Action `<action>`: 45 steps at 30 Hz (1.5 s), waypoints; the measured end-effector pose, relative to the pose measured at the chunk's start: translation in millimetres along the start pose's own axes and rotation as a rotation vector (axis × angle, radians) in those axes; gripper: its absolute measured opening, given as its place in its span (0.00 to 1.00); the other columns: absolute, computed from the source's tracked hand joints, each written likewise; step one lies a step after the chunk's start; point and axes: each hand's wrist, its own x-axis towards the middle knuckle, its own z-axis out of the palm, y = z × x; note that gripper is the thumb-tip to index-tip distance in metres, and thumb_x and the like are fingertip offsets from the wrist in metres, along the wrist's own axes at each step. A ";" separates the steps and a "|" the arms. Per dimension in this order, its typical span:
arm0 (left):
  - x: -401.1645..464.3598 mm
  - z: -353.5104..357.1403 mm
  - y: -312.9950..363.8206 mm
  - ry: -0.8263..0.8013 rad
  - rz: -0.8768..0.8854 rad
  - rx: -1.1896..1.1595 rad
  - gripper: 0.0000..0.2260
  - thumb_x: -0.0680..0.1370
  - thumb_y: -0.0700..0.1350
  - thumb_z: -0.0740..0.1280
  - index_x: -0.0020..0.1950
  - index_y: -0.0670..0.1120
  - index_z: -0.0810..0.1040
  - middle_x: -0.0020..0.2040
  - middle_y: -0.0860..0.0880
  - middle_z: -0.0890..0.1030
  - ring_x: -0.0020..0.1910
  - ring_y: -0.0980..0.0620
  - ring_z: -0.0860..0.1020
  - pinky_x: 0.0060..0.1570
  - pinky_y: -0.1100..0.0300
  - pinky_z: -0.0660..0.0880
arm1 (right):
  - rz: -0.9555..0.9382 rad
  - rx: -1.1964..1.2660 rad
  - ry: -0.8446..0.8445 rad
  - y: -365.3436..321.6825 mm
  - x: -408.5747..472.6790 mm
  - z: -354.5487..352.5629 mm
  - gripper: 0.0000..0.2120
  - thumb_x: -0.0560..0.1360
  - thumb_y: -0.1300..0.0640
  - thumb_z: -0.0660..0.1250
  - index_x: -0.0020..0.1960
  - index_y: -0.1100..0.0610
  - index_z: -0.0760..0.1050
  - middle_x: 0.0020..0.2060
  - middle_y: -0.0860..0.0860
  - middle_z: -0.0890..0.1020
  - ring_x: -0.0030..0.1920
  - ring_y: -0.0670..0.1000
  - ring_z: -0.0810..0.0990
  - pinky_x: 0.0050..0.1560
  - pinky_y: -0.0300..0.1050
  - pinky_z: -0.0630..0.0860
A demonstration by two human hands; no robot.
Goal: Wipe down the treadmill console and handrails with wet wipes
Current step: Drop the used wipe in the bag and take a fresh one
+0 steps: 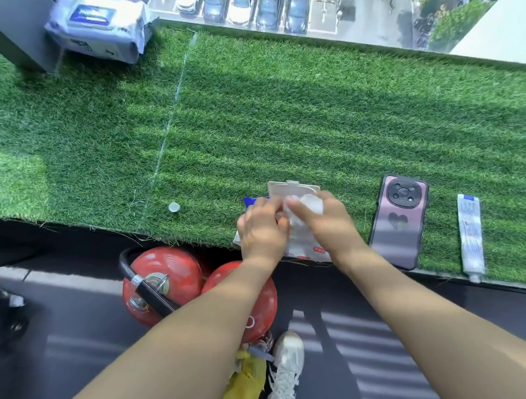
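While you stand at the near edge of the grass-covered surface (249, 121), your left hand (262, 231) presses down on the wipes pack (303, 246) lying on that edge, likely to steady it. Your right hand (323, 223) pinches a wet wipe (310, 203) at the open lid (292, 188), its grip curled round the sheet. No treadmill shows. A second pack (100, 26) sits at the far left corner. Two fire extinguishers (164, 276) stand below. A phone (398, 220), a tube (470, 233) and a small cap (173, 207) lie along the near edge, none blocking you.
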 end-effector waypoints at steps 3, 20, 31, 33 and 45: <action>-4.4 3.1 -1.5 -0.065 0.014 0.000 0.20 0.71 0.52 0.56 0.59 0.49 0.76 0.56 0.46 0.74 0.58 0.45 0.70 0.54 0.56 0.59 | -0.101 -0.336 0.042 9.8 0.8 -0.2 0.09 0.72 0.54 0.69 0.49 0.59 0.76 0.40 0.55 0.77 0.41 0.52 0.74 0.41 0.45 0.71; 16.9 -5.6 3.7 0.143 0.023 0.198 0.04 0.76 0.41 0.63 0.48 0.44 0.77 0.50 0.44 0.77 0.51 0.42 0.73 0.48 0.52 0.66 | -0.022 -0.292 0.331 -30.9 0.2 -44.5 0.06 0.79 0.59 0.54 0.48 0.57 0.69 0.39 0.53 0.73 0.44 0.55 0.73 0.44 0.45 0.68; -7.7 -30.1 -26.2 -0.180 0.448 0.400 0.16 0.80 0.48 0.55 0.65 0.46 0.72 0.62 0.46 0.73 0.57 0.44 0.75 0.54 0.52 0.70 | 0.013 -0.440 0.239 -18.6 9.2 -17.2 0.13 0.80 0.59 0.54 0.61 0.61 0.70 0.56 0.61 0.76 0.56 0.59 0.74 0.51 0.46 0.68; -6.1 -29.7 -33.8 -0.125 0.569 0.473 0.17 0.75 0.51 0.57 0.55 0.44 0.78 0.52 0.46 0.79 0.48 0.45 0.79 0.51 0.52 0.72 | 0.003 -0.446 0.239 -17.3 10.2 -16.2 0.12 0.81 0.58 0.55 0.61 0.60 0.70 0.56 0.61 0.77 0.56 0.59 0.74 0.50 0.46 0.68; 5.4 -18.9 -23.1 -0.107 0.462 0.761 0.19 0.78 0.55 0.60 0.67 0.52 0.70 0.66 0.53 0.69 0.69 0.51 0.64 0.68 0.54 0.53 | -0.131 -0.640 -0.027 -14.7 13.8 -7.6 0.23 0.75 0.67 0.54 0.61 0.46 0.75 0.62 0.44 0.73 0.58 0.52 0.74 0.54 0.45 0.71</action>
